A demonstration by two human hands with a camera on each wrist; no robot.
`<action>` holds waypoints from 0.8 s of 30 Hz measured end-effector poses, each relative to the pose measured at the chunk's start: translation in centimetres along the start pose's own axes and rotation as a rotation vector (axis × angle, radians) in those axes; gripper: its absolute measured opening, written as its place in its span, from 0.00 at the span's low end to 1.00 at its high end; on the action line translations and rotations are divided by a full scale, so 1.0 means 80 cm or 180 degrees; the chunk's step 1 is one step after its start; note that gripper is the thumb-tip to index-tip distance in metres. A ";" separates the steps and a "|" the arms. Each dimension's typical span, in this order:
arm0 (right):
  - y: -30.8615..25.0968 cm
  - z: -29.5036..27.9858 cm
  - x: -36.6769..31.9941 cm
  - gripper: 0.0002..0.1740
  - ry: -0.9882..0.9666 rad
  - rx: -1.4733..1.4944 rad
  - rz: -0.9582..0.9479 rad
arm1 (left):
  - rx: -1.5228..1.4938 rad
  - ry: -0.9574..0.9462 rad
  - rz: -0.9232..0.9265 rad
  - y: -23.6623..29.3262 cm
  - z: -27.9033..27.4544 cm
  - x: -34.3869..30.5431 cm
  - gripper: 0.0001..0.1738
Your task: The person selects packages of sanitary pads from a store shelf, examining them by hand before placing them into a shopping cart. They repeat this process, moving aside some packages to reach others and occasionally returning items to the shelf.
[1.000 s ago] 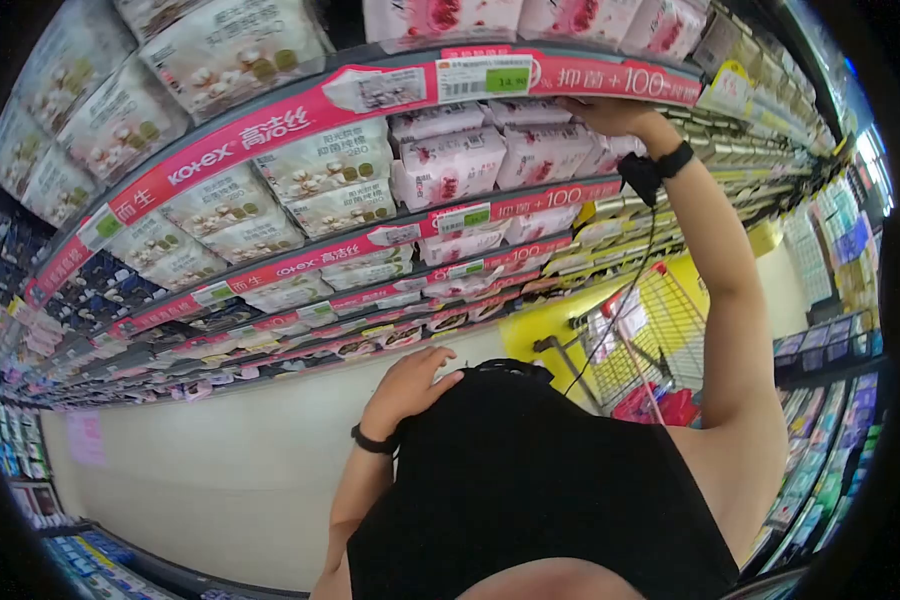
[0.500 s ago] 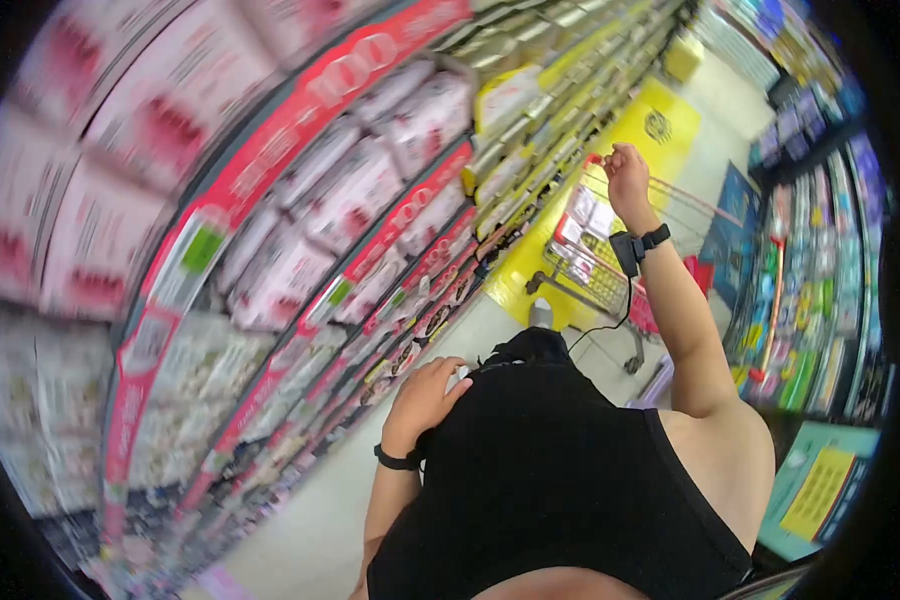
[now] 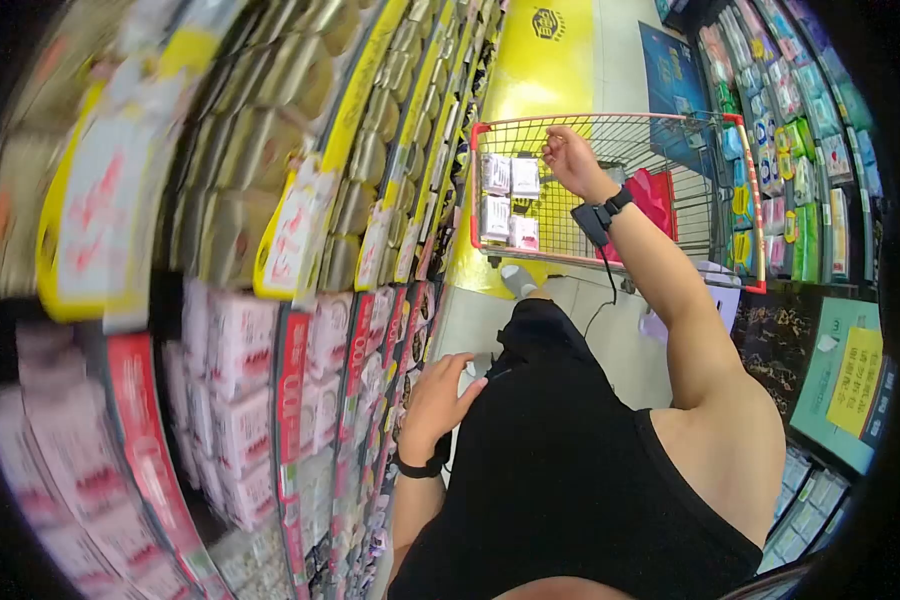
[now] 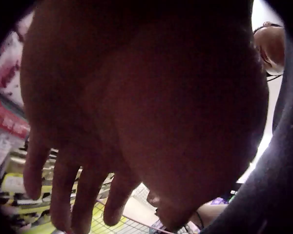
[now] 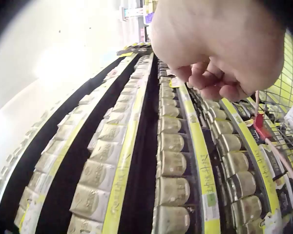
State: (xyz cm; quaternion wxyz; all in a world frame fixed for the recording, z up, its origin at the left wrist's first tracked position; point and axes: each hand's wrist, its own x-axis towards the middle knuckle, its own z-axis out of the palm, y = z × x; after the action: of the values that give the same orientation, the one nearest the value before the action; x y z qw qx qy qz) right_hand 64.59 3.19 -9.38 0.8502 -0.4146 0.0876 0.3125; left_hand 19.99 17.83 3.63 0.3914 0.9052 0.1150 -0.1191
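My right hand [image 3: 578, 168] is held over the shopping cart [image 3: 478, 200], its fingers loosely curled with nothing in them. The right wrist view shows that same hand [image 5: 217, 53] in front of shelves of gold packs [image 5: 173, 190]. Several small white-and-pink packs [image 3: 496, 216] lie at the cart's left end, and a red item [image 3: 655, 203] lies farther right. Against the black top [image 3: 580, 480], at the waist, my left hand [image 3: 436, 402] rests with relaxed fingers. In the left wrist view the left hand [image 4: 136, 107] is dark, its fingers extended and holding nothing.
Shelves of gold packs [image 3: 305, 75] and pink packs [image 3: 242, 430] rise close on the left. More stocked shelves [image 3: 800, 150] and a green sign [image 3: 820, 375] stand on the right. A foot [image 3: 519, 281] is on the floor by the cart.
The right hand has come away from the upper pink-pack shelf and moved over to the cart. The head view has turned toward the cart and gold packs. The left hand stays by the waist.
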 end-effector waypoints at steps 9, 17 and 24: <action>0.132 -0.175 0.219 0.17 0.0451 -0.1259 0.1177 | -0.0397 -0.1102 -0.0378 0.019 0.047 0.184 0.24; 0.259 -0.341 0.268 0.47 0.1518 -0.3346 0.1380 | -0.0435 -0.0945 -0.1185 0.004 0.041 0.262 0.22; 0.307 -0.362 0.290 0.55 0.1133 -0.1921 0.1433 | -0.0404 -0.1109 -0.1287 0.001 0.040 0.275 0.22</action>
State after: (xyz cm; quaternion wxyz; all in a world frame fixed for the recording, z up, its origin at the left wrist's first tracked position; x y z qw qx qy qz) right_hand 71.28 3.15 -53.40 0.5725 -0.6632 0.2262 0.4257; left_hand 40.44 17.95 -5.14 0.4296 0.8034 0.2316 -0.3412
